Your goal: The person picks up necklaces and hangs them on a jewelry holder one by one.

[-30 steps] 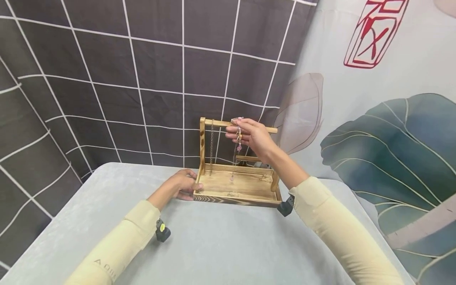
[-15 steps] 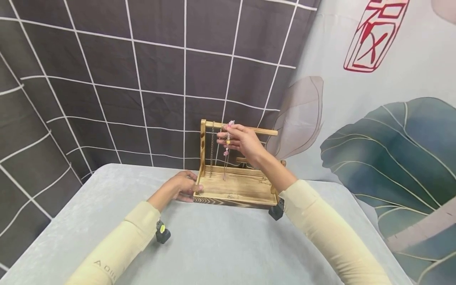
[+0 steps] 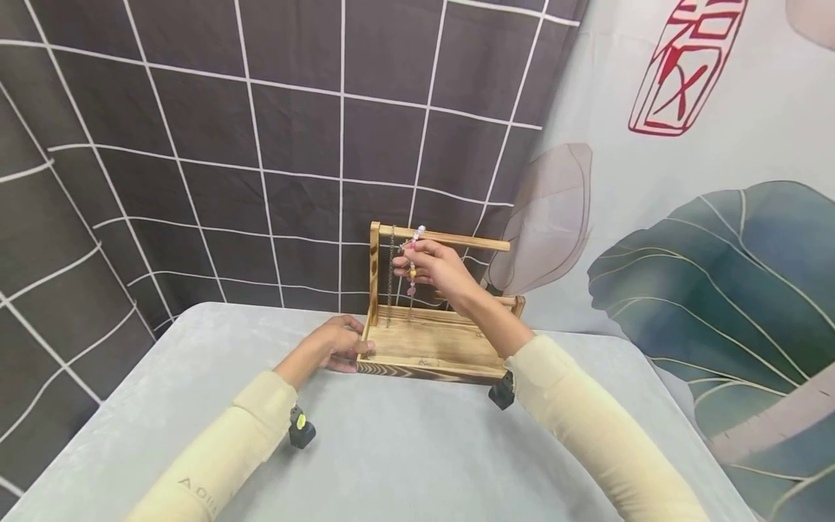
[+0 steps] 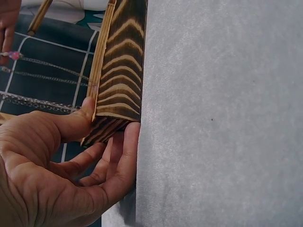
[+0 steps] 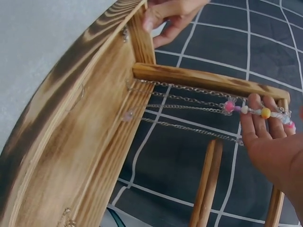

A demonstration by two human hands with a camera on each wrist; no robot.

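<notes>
Beads (image 5: 266,113) pinched in my right hand (image 3: 435,267), near the bar (image 3: 466,241) and hanging chains (image 3: 391,275). Left hand (image 3: 335,341) grips the tray (image 3: 450,348) by one end; left wrist view shows fingertips (image 4: 133,130) tucked low against it. Right wrist view shows a small chain (image 5: 67,218) in the tray; from the head, my forearm (image 3: 493,315) covers that part. Left sleeve (image 3: 228,438): lettering, too faint to read whole. Curtain (image 3: 607,87): red characters (image 3: 686,76), cropped at top.

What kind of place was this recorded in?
Likely an indoor tabletop filming setup: a grey cloth-covered table, a dark white-gridded fabric backdrop beyond it, and a wooden jewellery stand on top. Home or studio, I cannot tell.
</notes>
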